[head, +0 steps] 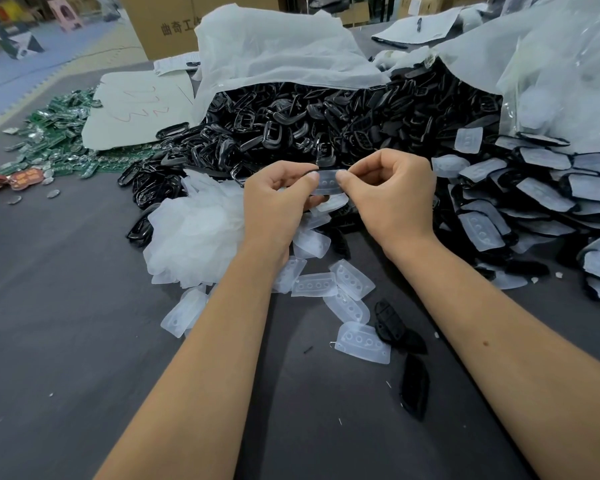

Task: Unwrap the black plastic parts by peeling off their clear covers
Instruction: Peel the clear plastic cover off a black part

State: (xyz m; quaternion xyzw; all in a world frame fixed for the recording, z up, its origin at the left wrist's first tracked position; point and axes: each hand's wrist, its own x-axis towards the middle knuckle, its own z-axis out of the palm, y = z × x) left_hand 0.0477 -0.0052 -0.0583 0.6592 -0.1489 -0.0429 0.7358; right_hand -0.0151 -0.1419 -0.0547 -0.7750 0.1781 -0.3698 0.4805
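Left hand (274, 195) and right hand (392, 192) pinch one clear cover (327, 181) mid-scene, above table (66, 341). Peeled covers (333, 289) lie near; big wrapped stack (534, 202) right remains. Judged far from done.

Glossy black plastic frames (284, 133) — frosted translucent covers (314, 284) — on a matt grey cloth table (66, 306).

Both bare forearms reach forward from the lower edge of the view and converge toward the middle. Left hand (278, 199) raised, palm turned inward, fingers curled, thumb and forefinger tips pressed together in a pinch at its right side. Right hand (390, 192) level with it, back of hand outward, fingers curled under, thumb against forefinger in a matching pinch. Pinching tips face each other, close but apart.
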